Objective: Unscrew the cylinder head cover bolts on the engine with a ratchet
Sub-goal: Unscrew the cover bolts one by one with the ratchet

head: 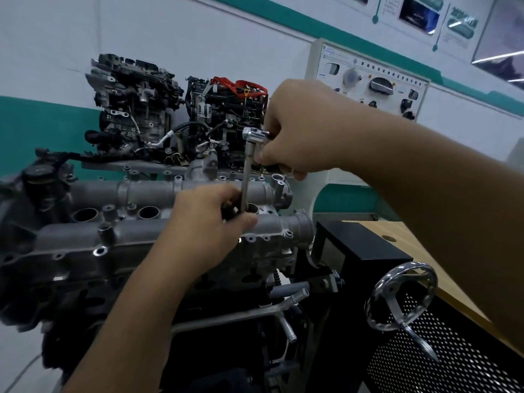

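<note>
Handwheel: a chromed handwheel [401, 296] stood nearest, on the black engine stand [360, 251] with its perforated panel, at lower right.
Desk: a wooden desk [402, 236] lay just behind the stand.
Engine: the grey engine [85, 251] sat on the stand, its cylinder head cover [147, 191] uppermost, with open round wells along the middle and small bolts around the edges.
Left hand: the left hand [207, 222] rested on the cover, its fingers [226, 194] curled round the lower end of the extension bar [246, 177] where it met the cover (the socket and the bolt under it were hidden by the hand).
Ratchet: the ratchet [255, 134] stood above the cover's right end, its chromed head on top of the nearly upright extension bar.
Right hand: the right hand [295, 129] gripped the ratchet handle, fingers wrapped closed about it, thumb near the bar.
Far engines: two more engines [133, 103] sat on a shelf against the wall, the right one with red hoses.
Panel: a white training panel [368, 80] with dials stood at the far right.
</note>
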Demonstrator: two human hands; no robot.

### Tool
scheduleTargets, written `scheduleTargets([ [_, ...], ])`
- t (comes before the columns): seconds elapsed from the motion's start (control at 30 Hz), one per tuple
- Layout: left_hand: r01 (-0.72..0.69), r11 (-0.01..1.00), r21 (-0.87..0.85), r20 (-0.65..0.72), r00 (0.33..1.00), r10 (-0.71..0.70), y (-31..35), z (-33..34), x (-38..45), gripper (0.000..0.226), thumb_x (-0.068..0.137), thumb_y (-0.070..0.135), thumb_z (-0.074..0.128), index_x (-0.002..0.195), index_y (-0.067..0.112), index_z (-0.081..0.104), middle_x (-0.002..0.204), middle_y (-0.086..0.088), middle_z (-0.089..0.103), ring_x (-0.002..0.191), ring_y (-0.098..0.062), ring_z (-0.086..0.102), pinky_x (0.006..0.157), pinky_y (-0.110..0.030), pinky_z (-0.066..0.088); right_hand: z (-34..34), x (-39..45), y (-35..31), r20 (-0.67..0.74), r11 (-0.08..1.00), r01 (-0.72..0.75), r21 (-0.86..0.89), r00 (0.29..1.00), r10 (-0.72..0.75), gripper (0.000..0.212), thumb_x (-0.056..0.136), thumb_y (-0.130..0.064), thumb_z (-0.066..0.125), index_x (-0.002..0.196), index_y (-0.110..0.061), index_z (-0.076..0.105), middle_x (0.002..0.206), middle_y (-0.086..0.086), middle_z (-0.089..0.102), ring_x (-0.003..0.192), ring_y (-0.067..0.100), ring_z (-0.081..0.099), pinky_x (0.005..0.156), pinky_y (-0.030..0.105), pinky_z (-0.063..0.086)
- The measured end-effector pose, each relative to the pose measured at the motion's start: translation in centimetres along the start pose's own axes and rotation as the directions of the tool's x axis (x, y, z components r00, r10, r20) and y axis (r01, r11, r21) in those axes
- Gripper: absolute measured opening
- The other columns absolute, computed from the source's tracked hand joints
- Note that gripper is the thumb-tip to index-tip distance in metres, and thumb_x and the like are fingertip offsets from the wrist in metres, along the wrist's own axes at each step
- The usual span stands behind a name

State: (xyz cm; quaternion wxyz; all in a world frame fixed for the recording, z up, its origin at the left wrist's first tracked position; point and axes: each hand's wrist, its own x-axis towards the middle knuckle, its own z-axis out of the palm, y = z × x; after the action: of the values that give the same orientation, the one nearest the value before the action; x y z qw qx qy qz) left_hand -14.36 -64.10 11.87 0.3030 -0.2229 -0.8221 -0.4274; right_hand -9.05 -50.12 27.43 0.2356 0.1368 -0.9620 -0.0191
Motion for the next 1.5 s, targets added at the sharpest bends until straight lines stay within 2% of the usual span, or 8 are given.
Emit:
scheduleTargets([
  [0.6, -0.004, 0.997, -0.072, -0.007, 1.000, 0.003, -0.1, 0.0, -0.4, 0.021, 0.081, 0.032, 0.085, 0.087, 0.039, 0.066, 0.074, 0.019, 0.064, 0.083, 0.009, 0.061, 0.062, -0.007, 0.041, 0.5, 0.0, 1.1, 0.086, 0.922, 0.071, 0.380, 0.990, -0.112, 0.032, 0.095, -0.044, 0.070, 0.094, -0.013, 0.078, 0.065, 0.002, 0.074, 0.037, 0.012, 0.052, 0.039, 0.022, 0.046],
  [0.8, -0.043, 0.966, -0.257, -0.034, 0.999, 0.035, -0.8, 0.5, 0.0, 0.017, 0.092, 0.022, 0.075, 0.079, 0.031, 0.069, 0.072, 0.012, 0.066, 0.063, -0.006, 0.061, 0.057, -0.014, 0.046, -0.6, 0.1, 0.7, 0.153, 0.960, 0.035, 0.277, 0.985, -0.080, 0.024, 0.090, -0.029, 0.080, 0.111, -0.019, 0.077, 0.073, 0.000, 0.076, 0.054, 0.011, 0.067, 0.051, 0.029, 0.057],
  [0.93, -0.051, 0.960, -0.277, -0.012, 0.999, 0.049, -1.2, 0.5, 0.2, 0.019, 0.092, 0.022, 0.076, 0.079, 0.034, 0.069, 0.071, 0.008, 0.067, 0.062, -0.010, 0.062, 0.059, -0.028, 0.051, -0.6, -0.2, -0.6, 0.011, 0.991, 0.081, -0.109, 0.997, -0.081, 0.019, 0.093, -0.016, 0.069, 0.108, -0.025, 0.075, 0.086, -0.008, 0.069, 0.080, 0.016, 0.056, 0.050, 0.024, 0.026],
  [1.0, -0.068, 0.956, -0.285, -0.019, 0.998, 0.065, -1.2, 0.6, 0.2, 0.020, 0.092, 0.021, 0.076, 0.078, 0.035, 0.069, 0.070, 0.009, 0.068, 0.062, -0.010, 0.063, 0.059, -0.029, 0.051, -0.5, 0.1, -0.8, 0.073, 0.999, 0.035, 0.019, 0.997, -0.037, 0.010, 0.087, -0.018, 0.074, 0.081, -0.012, 0.070, 0.063, -0.005, 0.063, 0.067, 0.014, 0.061, 0.064, 0.031, 0.046],
  [1.07, -0.077, 0.957, -0.279, 0.005, 0.997, 0.081, -1.3, 0.4, 0.1, 0.023, 0.093, 0.020, 0.074, 0.078, 0.036, 0.069, 0.073, 0.008, 0.071, 0.067, -0.012, 0.066, 0.061, -0.030, 0.053, -1.0, -0.1, -1.2, 0.209, 0.984, -0.033, 0.174, 0.978, -0.004, 0.024, 0.078, -0.024, 0.085, 0.073, -0.009, 0.068, 0.056, -0.002, 0.069, 0.053, 0.011, 0.069, 0.041, 0.023, 0.045],
  [1.23, -0.065, 0.949, -0.307, 0.053, 0.995, 0.086, -1.4, 0.1, 0.2, 0.021, 0.096, 0.018, 0.071, 0.079, 0.031, 0.070, 0.074, 0.006, 0.073, 0.070, -0.013, 0.068, 0.064, -0.029, 0.053, -0.1, 0.0, -1.3, -0.015, 0.990, 0.016, -0.142, 1.000, -0.019, 0.021, 0.091, -0.013, 0.067, 0.108, -0.003, 0.074, 0.093, 0.015, 0.073, 0.092, 0.031, 0.070, 0.083, 0.056, 0.054],
  [1.33, -0.065, 0.951, -0.302, 0.017, 0.997, 0.074, -1.3, 0.3, -0.1, 0.020, 0.095, 0.022, 0.072, 0.076, 0.028, 0.071, 0.072, 0.006, 0.073, 0.061, -0.007, 0.062, 0.056, -0.020, 0.047, -0.7, 0.0, -1.5, 0.096, 1.000, 0.016, 0.004, 0.995, -0.016, 0.022, 0.084, -0.028, 0.079, 0.074, -0.009, 0.076, 0.057, 0.001, 0.068, 0.052, 0.013, 0.065, 0.042, 0.028, 0.049],
  [1.5, -0.031, 0.966, -0.256, 0.004, 0.999, 0.034, -0.8, 0.6, -0.4, 0.020, 0.096, 0.027, 0.070, 0.076, 0.027, 0.072, 0.070, 0.012, 0.073, 0.053, 0.001, 0.058, 0.049, -0.012, 0.039, -1.2, -0.1, -1.2, 0.079, 1.000, 0.019, 0.010, 0.997, -0.020, 0.010, 0.081, -0.029, 0.082, 0.081, -0.019, 0.080, 0.069, -0.002, 0.071, 0.062, 0.013, 0.063, 0.052, 0.026, 0.047],
])
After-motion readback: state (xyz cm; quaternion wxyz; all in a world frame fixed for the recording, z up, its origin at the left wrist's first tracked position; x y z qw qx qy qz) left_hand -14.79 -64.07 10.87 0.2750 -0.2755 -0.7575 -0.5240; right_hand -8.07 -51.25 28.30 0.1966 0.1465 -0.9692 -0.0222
